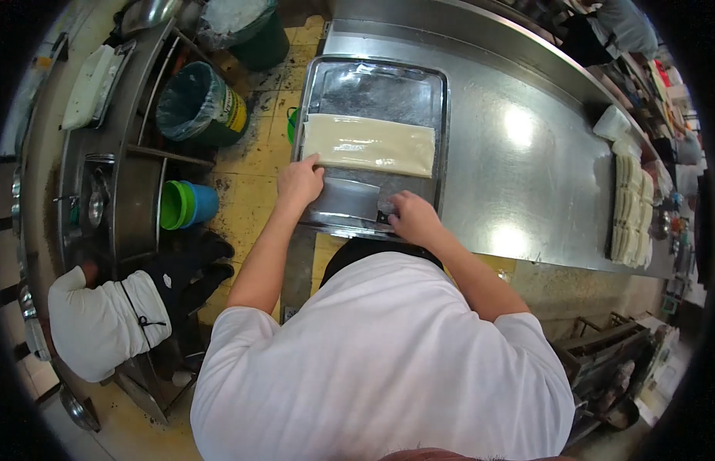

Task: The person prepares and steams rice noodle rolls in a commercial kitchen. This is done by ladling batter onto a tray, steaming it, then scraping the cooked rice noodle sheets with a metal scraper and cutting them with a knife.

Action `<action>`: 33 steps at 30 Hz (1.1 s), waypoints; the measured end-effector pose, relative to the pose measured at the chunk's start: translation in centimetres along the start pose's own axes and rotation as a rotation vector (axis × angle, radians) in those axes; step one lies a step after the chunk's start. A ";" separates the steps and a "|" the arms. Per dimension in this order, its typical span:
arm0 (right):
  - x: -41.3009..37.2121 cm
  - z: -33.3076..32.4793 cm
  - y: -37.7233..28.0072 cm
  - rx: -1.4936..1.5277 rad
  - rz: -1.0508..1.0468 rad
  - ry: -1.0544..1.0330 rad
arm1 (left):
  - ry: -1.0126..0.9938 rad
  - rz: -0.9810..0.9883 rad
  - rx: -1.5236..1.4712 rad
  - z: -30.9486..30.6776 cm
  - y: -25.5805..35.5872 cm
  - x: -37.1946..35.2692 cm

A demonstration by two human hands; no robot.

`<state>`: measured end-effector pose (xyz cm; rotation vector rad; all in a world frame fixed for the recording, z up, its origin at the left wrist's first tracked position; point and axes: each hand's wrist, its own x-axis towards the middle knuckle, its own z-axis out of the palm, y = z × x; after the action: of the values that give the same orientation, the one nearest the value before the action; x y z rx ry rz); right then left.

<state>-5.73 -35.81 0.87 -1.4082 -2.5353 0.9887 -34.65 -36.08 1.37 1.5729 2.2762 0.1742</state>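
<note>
A pale, glossy rectangular slab (370, 146) lies across a metal tray (377, 89). My left hand (300, 183) is at the slab's near left corner, its fingers pressed together on the edge there. Nearer to my body, a flat, shiny rectangular blade-like piece (344, 198) rests in the tray, with a small dark part at its right end. Beside that dark part is my right hand (416, 219), with curled fingers touching something small and greyish that I cannot make out.
The tray sits on a steel counter (519, 177), with stacked pale bundles (630, 203) at its right end. To the left are a lined bin (190, 104), green and blue buckets (190, 205) and a bending person (111, 323). Another person (626, 27) is at the upper right.
</note>
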 end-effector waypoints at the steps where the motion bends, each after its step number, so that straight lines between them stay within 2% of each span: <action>1: -0.2 0.4 -0.3 -0.136 -0.071 -0.076 | -0.007 -0.002 0.023 0.1 0.1 -0.7; 2: -0.1 0.9 -0.2 -0.120 -0.081 -0.064 | 0.003 -0.002 0.043 0.0 0.0 -1.1; 4: -1.0 2.7 -0.4 -0.282 -0.193 -0.101 | 0.018 -0.105 -0.038 -1.1 0.2 -3.5; 8: -0.1 4.6 0.2 -0.306 -0.219 -0.114 | 0.033 -0.141 -0.079 -2.3 0.3 -5.9; 12: 0.4 3.1 -1.3 -0.282 -0.156 -0.165 | 0.084 -0.160 -0.114 -3.0 -0.5 -6.1; 15: 0.7 0.4 -2.9 -0.176 -0.025 -0.243 | 0.121 -0.128 -0.122 -3.4 -0.9 -3.8; 17: 0.4 -0.3 -3.9 0.012 0.065 -0.237 | 0.105 -0.104 -0.112 -3.9 -1.7 -2.5; 18: 0.0 -0.8 -4.5 0.013 0.082 -0.235 | 0.129 -0.091 -0.126 -4.0 -2.0 -1.8; 20: -0.8 -1.4 -5.4 0.248 0.233 -0.115 | 0.138 -0.066 -0.152 -4.0 -2.5 -0.2; 21: -0.5 -1.1 -5.9 0.241 0.254 -0.117 | 0.160 -0.072 -0.199 -4.0 -3.2 0.8; 23: 0.0 -0.1 -6.9 0.452 0.403 0.037 | 0.225 -0.037 -0.246 -3.6 -5.1 2.8; 24: 0.7 1.0 -7.0 0.447 0.426 0.033 | 0.203 -0.034 -0.256 -3.5 -6.1 3.8; 26: 2.1 3.3 -6.6 0.654 0.457 0.300 | 0.243 -0.013 -0.279 -3.2 -7.5 5.5; 27: 2.7 3.5 -6.8 0.646 0.473 0.298 | 0.228 -0.013 -0.288 -3.3 -7.8 6.1; 29: 3.7 3.4 -7.2 1.047 0.605 0.280 | 0.192 -0.027 -0.299 -3.6 -8.3 7.3; 33: 5.3 2.4 -8.6 1.219 0.712 0.262 | 0.155 -0.019 -0.313 -3.5 -9.5 9.4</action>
<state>-15.98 -36.00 2.57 -1.6967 -0.7728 1.7760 -47.22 -30.52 -0.43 1.4163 2.2421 0.6350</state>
